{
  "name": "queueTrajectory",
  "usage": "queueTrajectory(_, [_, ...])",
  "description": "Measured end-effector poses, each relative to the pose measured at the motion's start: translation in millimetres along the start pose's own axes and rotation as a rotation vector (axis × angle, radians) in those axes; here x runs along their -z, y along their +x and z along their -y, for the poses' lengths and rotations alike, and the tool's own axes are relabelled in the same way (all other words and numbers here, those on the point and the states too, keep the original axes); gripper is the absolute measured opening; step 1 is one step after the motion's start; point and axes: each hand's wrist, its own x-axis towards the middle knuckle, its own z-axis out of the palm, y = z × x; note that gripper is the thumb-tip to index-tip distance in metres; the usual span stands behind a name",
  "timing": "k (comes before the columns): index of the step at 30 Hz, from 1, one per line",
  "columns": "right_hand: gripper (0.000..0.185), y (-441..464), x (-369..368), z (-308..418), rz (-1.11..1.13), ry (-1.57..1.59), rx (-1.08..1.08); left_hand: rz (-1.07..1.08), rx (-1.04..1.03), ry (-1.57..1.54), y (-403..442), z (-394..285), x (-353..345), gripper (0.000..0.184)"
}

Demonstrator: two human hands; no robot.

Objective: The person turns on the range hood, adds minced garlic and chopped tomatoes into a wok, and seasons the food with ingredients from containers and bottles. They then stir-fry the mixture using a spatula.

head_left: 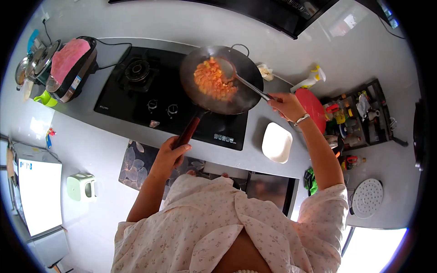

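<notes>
A dark wok (248,98) sits over the right side of the black gas stove (132,100). Chopped orange-red food, perhaps tomato, (211,79) is heaped in its left half, with faint steam above. My left hand (171,156) is wrapped round the wok's reddish-brown wooden handle (189,131). With my right hand (287,107) I grip the long handle of a metal ladle (250,85), whose round head rests in the wok at the food's right edge. A white rectangular dish (276,143) stands on the counter below my right hand.
A rice cooker (77,75) under a pink cloth (68,58) stands left of the stove. To the right are a red round board (310,109), a yellow spray bottle (311,78) and a black rack of bottles (355,116). A dark range hood (273,11) hangs above.
</notes>
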Motion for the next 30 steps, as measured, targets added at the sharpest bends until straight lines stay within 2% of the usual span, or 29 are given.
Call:
queueTrajectory(1, [0.028,-2.6,-2.2,4.1,0.003,0.004,-0.002,0.001,-0.001,0.011,-0.9,-1.5,-0.6,0.042])
queueTrajectory(3, [0.027,-16.9,0.1,14.5,-0.144,-0.458,0.46,0.004,0.0,0.027,-2.0,-1.5,-1.1,0.041])
queueTrajectory(4, [0.027,-24.5,1.3,17.2,-0.145,-0.456,0.455,0.0,-0.001,0.019,-1.8,-1.2,-1.7,0.04])
queueTrajectory(6, [0.029,-42.8,4.3,23.6,-0.245,-0.672,0.722,0.002,-0.002,0.013,0.2,0.1,-1.9,0.04])
queueTrajectory(7, [0.029,-58.3,7.6,33.0,-0.247,-0.672,0.719,0.012,-0.01,0.006,1.3,1.9,-0.6,0.04])
queueTrajectory(9, [0.03,-93.4,16.4,57.6,-0.179,-0.939,0.564,0.023,-0.019,0.0,2.1,2.6,1.0,0.04])
queueTrajectory(13, [0.031,-135.5,32.6,76.0,-0.206,-1.04,0.584,0.038,-0.034,0.008,1.9,2.5,1.3,0.038])
queueTrajectory(19, [0.03,-129.7,5.6,48.0,-0.247,-1.178,0.54,0.062,-0.043,0.007,3.2,5.0,4.0,0.033])
queueTrajectory(20, [0.03,-120.3,-2.1,35.9,-0.249,-1.179,0.539,0.069,-0.043,0.004,3.1,5.6,4.5,0.032])
queueTrajectory(22, [0.03,-96.9,-15.0,12.8,-0.391,-1.16,0.567,0.074,-0.044,0.013,3.2,6.0,4.9,0.032])
queueTrajectory(27, [0.031,-76.7,-27.5,5.5,-0.482,-1.039,0.444,0.1,-0.052,0.028,6.4,8.6,7.4,0.033])
queueTrajectory(30, [0.032,-64.0,-45.0,-1.6,-0.554,-0.946,0.378,0.11,-0.09,-0.029,7.2,10.5,8.2,0.043])
